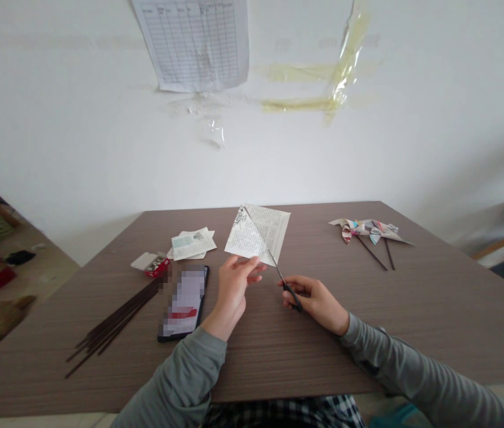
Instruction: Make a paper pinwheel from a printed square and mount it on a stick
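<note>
A square sheet of printed paper is held above the table, its near edge pinched by my left hand. A diagonal crease or line runs from its upper left corner down to its near corner. My right hand is closed round the dark handles of a pair of scissors. The blades point up and left and meet the paper's near corner. Whether they have cut into it I cannot tell.
Left on the brown table lie a phone, several thin dark sticks, a small red-and-white box with small items, and stacked paper pieces. Paper pinwheels on sticks lie right. A white wall stands behind.
</note>
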Tool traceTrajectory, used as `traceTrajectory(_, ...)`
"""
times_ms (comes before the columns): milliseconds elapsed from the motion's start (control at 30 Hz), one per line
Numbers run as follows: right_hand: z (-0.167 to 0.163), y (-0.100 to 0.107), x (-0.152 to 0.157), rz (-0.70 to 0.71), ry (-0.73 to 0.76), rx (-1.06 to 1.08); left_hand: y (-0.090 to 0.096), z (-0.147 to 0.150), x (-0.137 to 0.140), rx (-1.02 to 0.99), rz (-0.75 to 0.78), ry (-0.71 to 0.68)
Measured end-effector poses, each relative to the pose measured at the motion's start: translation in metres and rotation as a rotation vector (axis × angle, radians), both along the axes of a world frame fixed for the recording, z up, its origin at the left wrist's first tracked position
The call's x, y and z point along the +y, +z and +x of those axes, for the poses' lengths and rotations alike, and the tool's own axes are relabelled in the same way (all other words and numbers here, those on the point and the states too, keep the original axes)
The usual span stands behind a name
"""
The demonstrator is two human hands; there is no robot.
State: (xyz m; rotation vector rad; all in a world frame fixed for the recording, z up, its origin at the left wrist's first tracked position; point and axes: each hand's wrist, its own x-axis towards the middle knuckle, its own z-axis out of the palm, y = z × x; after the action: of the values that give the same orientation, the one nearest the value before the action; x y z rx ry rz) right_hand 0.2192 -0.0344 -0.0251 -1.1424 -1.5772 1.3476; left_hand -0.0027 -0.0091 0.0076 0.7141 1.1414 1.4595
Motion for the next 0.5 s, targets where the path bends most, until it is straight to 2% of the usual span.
traceTrajectory(500, 0.0005, -0.0045, 0.0005, 0.034, 0.006, -0.007, 0.0001, -0.0006, 0.0001, 0.006, 0.016, -0.003)
